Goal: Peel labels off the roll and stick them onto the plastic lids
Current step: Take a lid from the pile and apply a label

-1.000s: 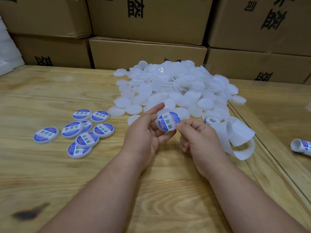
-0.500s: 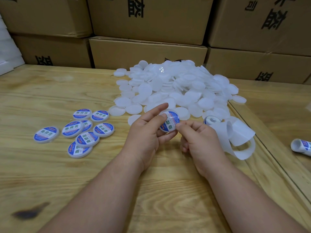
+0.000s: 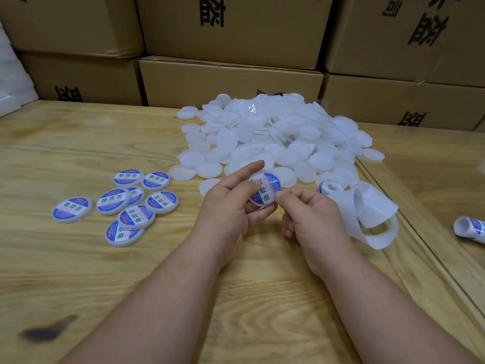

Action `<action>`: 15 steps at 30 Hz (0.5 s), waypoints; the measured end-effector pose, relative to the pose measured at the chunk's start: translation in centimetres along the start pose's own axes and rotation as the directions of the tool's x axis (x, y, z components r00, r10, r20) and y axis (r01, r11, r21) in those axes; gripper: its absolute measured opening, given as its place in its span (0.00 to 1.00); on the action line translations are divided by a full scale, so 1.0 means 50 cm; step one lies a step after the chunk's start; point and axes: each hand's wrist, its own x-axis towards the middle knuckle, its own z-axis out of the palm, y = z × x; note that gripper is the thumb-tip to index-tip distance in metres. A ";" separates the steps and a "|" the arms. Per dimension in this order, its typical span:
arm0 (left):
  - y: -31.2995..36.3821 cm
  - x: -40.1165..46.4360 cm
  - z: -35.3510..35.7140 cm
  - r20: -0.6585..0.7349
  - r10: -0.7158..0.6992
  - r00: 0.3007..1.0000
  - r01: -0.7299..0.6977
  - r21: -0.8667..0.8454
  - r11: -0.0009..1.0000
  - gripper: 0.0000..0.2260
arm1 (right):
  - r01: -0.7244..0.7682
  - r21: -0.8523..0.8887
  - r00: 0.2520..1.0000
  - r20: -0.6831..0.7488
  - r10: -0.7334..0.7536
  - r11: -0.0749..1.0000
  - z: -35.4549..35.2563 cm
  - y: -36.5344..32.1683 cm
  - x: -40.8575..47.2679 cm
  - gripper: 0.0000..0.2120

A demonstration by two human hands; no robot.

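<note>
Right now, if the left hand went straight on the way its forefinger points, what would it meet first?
Probably the pile of blank lids. The left hand holds the labelled lid, forefinger aimed up-right toward the pile; depth is unclear.

the table [image 3: 78,271] beneath both hands is pale wood with visible grain and a dull finish. the heap of lids [image 3: 275,137] beyond the hands is translucent white plastic, smooth and faintly glossy. the labels [image 3: 123,203] on the lids left of the hands are glossy printed paper. the backing strip [image 3: 372,211] right of the hands is smooth white paper. the boxes [image 3: 231,82] behind are matt brown cardboard.
</note>
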 end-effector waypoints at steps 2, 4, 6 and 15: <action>0.000 0.000 0.000 0.001 0.003 1.000 -0.003 0.004 1.000 0.15 | 0.002 0.004 1.000 -0.002 -0.002 1.000 0.000 0.001 0.000 0.07; 0.000 0.000 0.001 0.003 0.005 1.000 -0.005 0.008 1.000 0.15 | 0.003 0.009 1.000 -0.003 -0.003 1.000 0.000 0.001 0.001 0.07; 0.000 0.000 0.001 0.003 0.007 1.000 -0.007 0.012 1.000 0.15 | 0.007 0.013 1.000 -0.001 -0.007 1.000 -0.001 0.000 0.001 0.06; -0.004 0.001 -0.003 0.008 0.012 1.000 -0.013 0.048 0.999 0.21 | 0.020 -0.018 1.000 -0.013 -0.020 1.000 -0.001 0.002 0.000 0.07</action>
